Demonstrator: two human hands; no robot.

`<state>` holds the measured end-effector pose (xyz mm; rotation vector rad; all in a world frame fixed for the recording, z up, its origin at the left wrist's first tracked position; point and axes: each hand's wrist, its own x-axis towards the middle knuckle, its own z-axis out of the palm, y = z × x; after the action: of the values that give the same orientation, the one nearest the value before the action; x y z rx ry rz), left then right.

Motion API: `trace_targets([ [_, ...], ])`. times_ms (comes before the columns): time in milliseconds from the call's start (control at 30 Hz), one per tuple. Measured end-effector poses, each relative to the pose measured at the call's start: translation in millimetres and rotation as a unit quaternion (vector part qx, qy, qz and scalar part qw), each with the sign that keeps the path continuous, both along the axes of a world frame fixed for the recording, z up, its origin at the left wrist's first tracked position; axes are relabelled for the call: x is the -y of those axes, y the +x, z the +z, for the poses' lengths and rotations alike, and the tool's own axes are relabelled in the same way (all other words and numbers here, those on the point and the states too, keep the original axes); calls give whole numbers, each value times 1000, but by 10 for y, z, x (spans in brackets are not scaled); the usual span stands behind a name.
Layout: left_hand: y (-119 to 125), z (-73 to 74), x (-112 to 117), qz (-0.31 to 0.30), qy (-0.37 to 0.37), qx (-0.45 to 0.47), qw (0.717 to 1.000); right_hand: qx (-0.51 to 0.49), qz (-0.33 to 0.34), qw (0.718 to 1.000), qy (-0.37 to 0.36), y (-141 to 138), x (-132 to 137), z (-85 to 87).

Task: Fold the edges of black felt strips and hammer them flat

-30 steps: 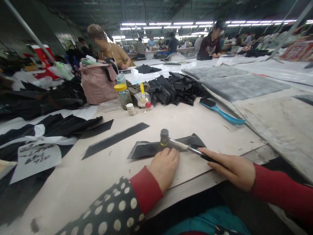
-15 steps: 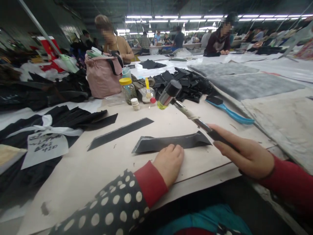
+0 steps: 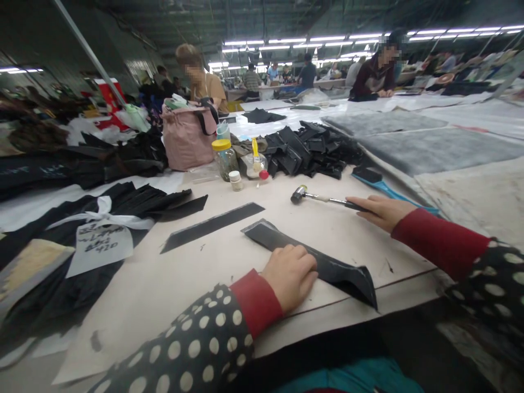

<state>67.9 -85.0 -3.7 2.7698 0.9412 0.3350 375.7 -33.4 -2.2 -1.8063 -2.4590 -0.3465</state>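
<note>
My left hand (image 3: pixel 290 284) presses down on a folded black strip of fabric or leather (image 3: pixel 327 267), which lies diagonally on the beige worktable (image 3: pixel 347 245). The strip's far end points up and left, and its near end sticks out past my hand to the right. My right hand (image 3: pixel 380 212) lies over the dark grip of a small rubber-headed mallet (image 3: pixel 323 199). The mallet rests low on the table, its head pointing left, well apart from the strip.
A flat black strip (image 3: pixel 210 226) lies further left. Beyond it stand a yellow-lidded jar (image 3: pixel 224 159), a glue bottle with a brush (image 3: pixel 256 166) and a heap of black pieces (image 3: pixel 307 150). A blue-handled brush (image 3: pixel 368 177) lies right. Co-workers sit at distant tables.
The mallet has dropped from raised to low over the table. The black strip has swung from lying crosswise to a diagonal. My right hand has drawn closer in.
</note>
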Motion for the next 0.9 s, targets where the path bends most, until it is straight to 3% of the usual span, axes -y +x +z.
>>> trace_targets([
  [133,-17,68,12,-80,-49,17,995,-31,1,999,8,-11,-114,40],
  [200,-22,96,13,-123,-69,14,990,-114,26,993,-25,-269,-62,140],
  [267,-22,107,11,-154,-83,8,985,-210,58,968,-122,-638,-14,228],
  [300,-20,103,11,-160,-86,7,983,-231,84,955,-168,-830,-8,251],
  [433,-8,59,18,-148,-82,12,985,-253,144,934,-209,-1371,-119,193],
  [600,-12,68,1,-165,-81,-1,983,-202,197,935,-216,-1478,-271,37],
  [800,-20,89,-31,-180,-86,-6,980,-185,185,943,-206,-1547,-358,-56],
  [900,-23,59,-58,-154,-65,4,986,-204,188,941,-194,-1566,-381,-97],
])
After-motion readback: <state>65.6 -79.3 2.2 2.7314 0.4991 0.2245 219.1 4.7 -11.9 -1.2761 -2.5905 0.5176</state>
